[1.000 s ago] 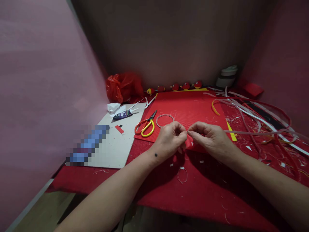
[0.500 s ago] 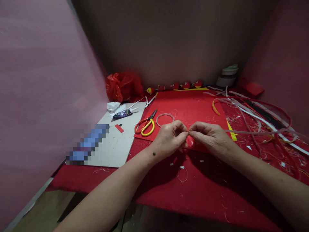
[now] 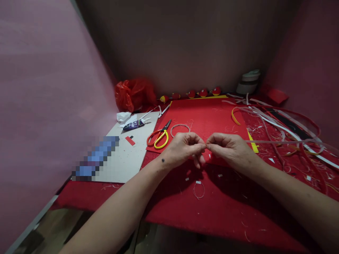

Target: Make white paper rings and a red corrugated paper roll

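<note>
Over the front of a red corrugated sheet, my left hand and my right hand meet fingertip to fingertip. Both pinch the end of a long, thin pale paper strip, which runs out rightward from behind my right hand. The pinched end is tiny and mostly covered by the fingers. My left hand's lower fingers hang curled beneath its pinch. Scissors with one red and one yellow handle lie left of my left hand, blades slightly apart. A pale ring rests just beyond that hand.
A glue tube and a red scrap lie on a grey board. Behind are a red plastic bag and several small red-and-yellow bird figures. Tangled strips and paper bits cover the right side. A thread loop lies in front.
My hands stay pinched together at nearly the same spot. My left hand's lower fingers have opened downward a little, and its wrist has turned slightly. The view has shifted marginally.
</note>
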{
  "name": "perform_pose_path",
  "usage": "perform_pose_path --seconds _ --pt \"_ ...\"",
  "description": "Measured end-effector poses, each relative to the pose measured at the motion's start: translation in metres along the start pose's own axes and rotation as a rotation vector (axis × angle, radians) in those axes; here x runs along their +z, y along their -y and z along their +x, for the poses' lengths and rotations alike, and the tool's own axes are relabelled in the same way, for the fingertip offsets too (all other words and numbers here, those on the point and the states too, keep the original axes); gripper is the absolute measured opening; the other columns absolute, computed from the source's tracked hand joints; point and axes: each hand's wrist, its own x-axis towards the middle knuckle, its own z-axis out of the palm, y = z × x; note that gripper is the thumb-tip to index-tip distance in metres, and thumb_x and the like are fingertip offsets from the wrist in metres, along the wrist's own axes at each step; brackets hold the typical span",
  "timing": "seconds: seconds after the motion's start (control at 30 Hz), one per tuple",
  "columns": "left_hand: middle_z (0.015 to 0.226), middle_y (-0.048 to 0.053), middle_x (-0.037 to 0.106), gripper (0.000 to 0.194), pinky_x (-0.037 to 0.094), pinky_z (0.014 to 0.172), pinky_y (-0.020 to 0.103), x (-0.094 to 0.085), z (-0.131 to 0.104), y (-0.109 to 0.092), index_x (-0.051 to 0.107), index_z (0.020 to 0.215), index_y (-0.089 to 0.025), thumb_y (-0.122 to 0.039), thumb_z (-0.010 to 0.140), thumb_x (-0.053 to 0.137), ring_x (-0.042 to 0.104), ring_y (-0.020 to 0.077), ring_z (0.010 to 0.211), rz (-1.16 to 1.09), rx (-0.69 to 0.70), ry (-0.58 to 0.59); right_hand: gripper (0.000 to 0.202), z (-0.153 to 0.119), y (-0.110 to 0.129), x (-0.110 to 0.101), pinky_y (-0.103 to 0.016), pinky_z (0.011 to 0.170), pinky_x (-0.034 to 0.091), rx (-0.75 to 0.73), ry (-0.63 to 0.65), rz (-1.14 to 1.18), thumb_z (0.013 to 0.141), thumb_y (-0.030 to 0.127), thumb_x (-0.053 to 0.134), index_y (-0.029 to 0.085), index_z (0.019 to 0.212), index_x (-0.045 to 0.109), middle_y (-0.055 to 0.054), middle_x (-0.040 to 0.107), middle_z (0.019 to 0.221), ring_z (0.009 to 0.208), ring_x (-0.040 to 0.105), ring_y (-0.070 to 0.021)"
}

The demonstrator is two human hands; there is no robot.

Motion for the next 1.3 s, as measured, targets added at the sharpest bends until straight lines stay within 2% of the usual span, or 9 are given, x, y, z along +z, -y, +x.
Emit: perform_pose_path --seconds 0.27,0.4,0.53,0.7,0.8,1.0,1.17,1.3 --pt "0.049 -0.001 0.058 0.004 0.046 0.038 0.019 0.002 0.001 0.004 0.047 0.076 -0.012 -0.016 0.078 0.049 0.056 0.0095 0.038 0.025 -0.016 -0.023 0.014 0.0 -0.001 0.001 -0.023 0.052 0.034 -0.047 -0.003 -0.092 0.076 0.019 0.047 0.016 0.065 0.055 0.002 0.049 0.057 0.054 0.042 -0.0102" --pt "0.049 -0.002 0.056 0.004 0.046 0.041 0.019 0.005 -0.001 0.005 0.047 0.074 -0.013 -0.016 0.077 0.047 0.055 0.0084 0.039 0.137 0.025 -0.105 0.013 -0.001 -0.001 0.004 -0.023 0.052 0.036 -0.058 -0.041 -0.144 0.075 0.019 0.048 0.016 0.066 0.055 0.001 0.052 0.057 0.054 0.045 -0.0107" --pt "0.049 -0.003 0.054 0.005 0.042 0.041 0.017 0.012 -0.002 0.008 0.046 0.07 -0.015 -0.014 0.075 0.045 0.053 0.0077 0.039 0.358 0.1 -0.26 0.014 -0.003 0.001 0.005 -0.023 0.052 0.037 -0.078 -0.062 -0.208 0.075 0.018 0.047 0.016 0.067 0.058 0.0 0.056 0.057 0.053 0.048 -0.0114" --pt "0.059 -0.001 0.052 0.008 0.04 0.051 0.021 0.018 0.0 0.02 0.046 0.067 -0.015 -0.013 0.074 0.047 0.048 0.0086 0.051 0.874 0.406 -0.476 0.017 -0.004 0.001 0.007 -0.022 0.049 0.035 -0.017 -0.078 -0.215 0.075 0.019 0.046 0.016 0.063 0.057 0.001 0.053 0.053 0.05 0.046 -0.0104" --pt "0.067 0.003 0.053 0.009 0.042 0.059 0.024 0.02 0.001 0.026 0.048 0.072 -0.014 -0.012 0.078 0.042 0.049 0.0113 0.06 1.04 0.488 -0.477 0.017 -0.003 -0.001 0.008 -0.023 0.05 0.036 -0.002 -0.08 -0.252 0.075 0.019 0.046 0.015 0.064 0.059 0.001 0.055 0.054 0.052 0.047 -0.0113" --pt "0.075 0.008 0.054 0.014 0.046 0.064 0.029 0.024 0.001 0.029 0.05 0.08 -0.011 -0.008 0.081 0.036 0.051 0.0155 0.067 1.192 0.4 -0.412 0.017 -0.003 -0.001 0.009 -0.023 0.051 0.036 -0.001 -0.093 -0.291 0.076 0.02 0.047 0.016 0.064 0.059 0.0 0.057 0.055 0.052 0.05 -0.0122" --pt "0.076 0.008 0.054 0.016 0.046 0.063 0.029 0.023 -0.001 0.028 0.05 0.082 -0.01 -0.008 0.082 0.035 0.05 0.0155 0.066 1.179 0.404 -0.398 0.016 -0.003 -0.003 0.008 -0.024 0.052 0.037 -0.002 -0.114 -0.277 0.076 0.02 0.048 0.016 0.065 0.058 -0.001 0.059 0.058 0.054 0.052 -0.013" --pt "0.074 0.006 0.054 0.012 0.044 0.063 0.027 0.022 -0.004 0.023 0.05 0.08 -0.012 -0.011 0.082 0.038 0.049 0.0141 0.066 1.107 0.425 -0.414 0.014 -0.003 -0.003 0.009 -0.023 0.049 0.035 -0.012 -0.141 -0.241 0.074 0.021 0.05 0.016 0.063 0.056 0.001 0.053 0.054 0.05 0.047 -0.0112"
